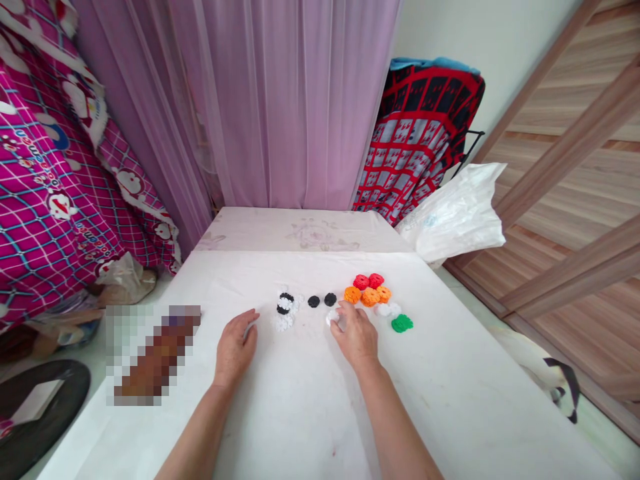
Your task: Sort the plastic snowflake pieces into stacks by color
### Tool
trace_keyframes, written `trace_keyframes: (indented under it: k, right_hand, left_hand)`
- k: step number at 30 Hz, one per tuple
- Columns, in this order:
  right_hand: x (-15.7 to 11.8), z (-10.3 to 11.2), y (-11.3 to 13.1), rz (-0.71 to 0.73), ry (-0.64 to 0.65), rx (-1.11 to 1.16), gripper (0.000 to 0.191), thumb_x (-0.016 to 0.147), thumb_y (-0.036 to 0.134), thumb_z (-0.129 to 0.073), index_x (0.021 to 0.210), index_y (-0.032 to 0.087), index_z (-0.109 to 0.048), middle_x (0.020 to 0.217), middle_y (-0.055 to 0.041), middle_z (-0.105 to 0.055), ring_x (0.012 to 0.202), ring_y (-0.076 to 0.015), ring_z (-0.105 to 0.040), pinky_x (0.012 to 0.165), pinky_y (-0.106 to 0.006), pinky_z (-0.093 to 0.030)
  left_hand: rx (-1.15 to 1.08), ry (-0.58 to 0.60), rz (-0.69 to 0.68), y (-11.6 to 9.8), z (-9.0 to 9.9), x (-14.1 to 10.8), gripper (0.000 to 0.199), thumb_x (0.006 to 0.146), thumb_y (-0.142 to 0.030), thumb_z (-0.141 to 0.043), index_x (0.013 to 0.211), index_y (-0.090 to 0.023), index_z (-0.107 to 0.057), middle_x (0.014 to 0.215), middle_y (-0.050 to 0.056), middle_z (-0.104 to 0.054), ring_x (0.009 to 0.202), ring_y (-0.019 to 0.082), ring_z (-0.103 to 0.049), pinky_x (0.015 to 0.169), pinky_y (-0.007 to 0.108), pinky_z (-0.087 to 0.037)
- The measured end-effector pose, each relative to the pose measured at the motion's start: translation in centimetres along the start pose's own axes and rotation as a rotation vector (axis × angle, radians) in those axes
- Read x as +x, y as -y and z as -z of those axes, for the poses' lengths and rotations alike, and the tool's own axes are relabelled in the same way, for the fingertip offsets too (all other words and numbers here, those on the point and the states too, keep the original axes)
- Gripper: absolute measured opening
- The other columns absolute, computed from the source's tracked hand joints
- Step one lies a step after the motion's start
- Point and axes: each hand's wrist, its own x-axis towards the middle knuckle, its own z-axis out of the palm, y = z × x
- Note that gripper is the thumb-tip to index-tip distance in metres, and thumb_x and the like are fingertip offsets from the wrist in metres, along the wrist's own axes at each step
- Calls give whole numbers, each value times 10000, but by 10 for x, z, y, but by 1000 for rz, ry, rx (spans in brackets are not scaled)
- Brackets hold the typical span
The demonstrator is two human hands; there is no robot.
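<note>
- White table (300, 407) beneath green piece (403, 324).
- Right hand (358, 335), left of green piece: pinching white piece (331, 317).
- Left hand (237, 345), farther left: fingers loosely parted.

left hand (237, 348): empty, loosely curved | right hand (360, 337): fingertips pinched | forearms (200, 423): extended forward

Red discs (376, 281), orange discs (352, 295) & grn clump (402, 323) dot wht tabletop (300, 413) twd R edge; blk discs (313, 302) midway btwn L & R edges; faint mauve floral pattern (316, 235) along far edge.
</note>
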Motion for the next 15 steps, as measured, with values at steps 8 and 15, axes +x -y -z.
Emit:
trace_keyframes:
  k: [8, 15]
  right_hand:
    - [0, -2, -3, 25, 23, -11, 408, 821, 230, -575, 1228, 231, -565, 1079, -16, -705, 1023, -192, -572, 801, -271, -447]
    - [-8, -6, 6, 168, -64, 16, 249, 858, 193, -510, 1054, 217, -661, 1012, -42, -704, 957, -181, -582, 833, -266, -425]
  left_hand:
    - [7, 10, 8, -1, 2, -1, 314, 842, -311, -444, 1014, -230, -693, 1161, 62, -706, 1056, 246, -648, 963, 430, -505]
    - [12, 4, -6, 0, 1, -1, 322, 849, -324, -440, 1014, -220, -696, 1153, 67, -710, 1062, 247, -649, 965, 426, -506]
